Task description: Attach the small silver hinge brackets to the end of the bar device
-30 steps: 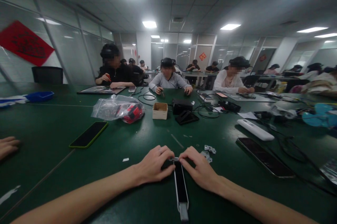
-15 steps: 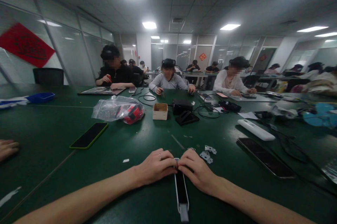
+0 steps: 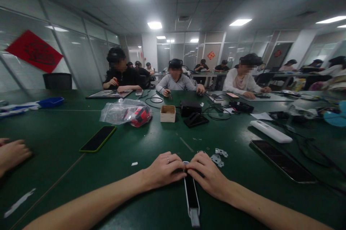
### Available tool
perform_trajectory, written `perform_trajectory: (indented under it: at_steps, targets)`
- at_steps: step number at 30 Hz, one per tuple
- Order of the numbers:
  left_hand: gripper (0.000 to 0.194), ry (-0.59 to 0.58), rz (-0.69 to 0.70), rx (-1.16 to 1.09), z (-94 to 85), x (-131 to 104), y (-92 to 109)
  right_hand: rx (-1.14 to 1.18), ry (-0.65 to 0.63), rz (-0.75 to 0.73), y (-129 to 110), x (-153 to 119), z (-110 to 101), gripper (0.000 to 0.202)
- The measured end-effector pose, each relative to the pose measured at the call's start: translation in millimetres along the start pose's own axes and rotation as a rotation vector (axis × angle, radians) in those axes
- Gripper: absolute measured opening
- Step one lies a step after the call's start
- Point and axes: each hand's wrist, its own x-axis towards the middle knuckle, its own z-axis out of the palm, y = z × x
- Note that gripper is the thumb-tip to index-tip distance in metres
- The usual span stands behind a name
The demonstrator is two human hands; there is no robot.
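A long, narrow black device with a white rim [image 3: 191,191] lies on the green table, pointing towards me. A flat grey metal-like piece [image 3: 194,217] sticks out of its near end. My left hand [image 3: 167,168], a ring on one finger, is closed at the device's far end from the left. Opposite it, my right hand [image 3: 207,172] pinches the same end, and the fingertips of both almost meet. Whatever small part lies under the fingertips is hidden. Just beyond my right hand are several small silver metal plates [image 3: 218,157].
Phones lie left [image 3: 97,139] and right [image 3: 282,161], with a white oblong device [image 3: 271,131] behind the right one. A plastic bag [image 3: 115,112], a small box [image 3: 168,113] and black cables stand farther back. At the left edge is another person's hand [image 3: 16,154].
The view has swung slightly left, so everything sits a bit farther right. The other person's hand at the left shows more. Both my hands keep their hold on the device's far end.
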Motion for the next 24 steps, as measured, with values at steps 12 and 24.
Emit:
perform_trajectory:
  at_steps: [12,24]
  targets:
    - [0.010,-0.212,-0.338,0.052,0.9,0.3,0.1,-0.095,-0.053,0.325,2.8,-1.1,-9.6,0.016]
    - [0.012,-0.304,-0.511,0.047,-4.4,-0.5,-0.9,-0.082,-0.144,0.411,2.7,-0.2,-7.8,0.016]
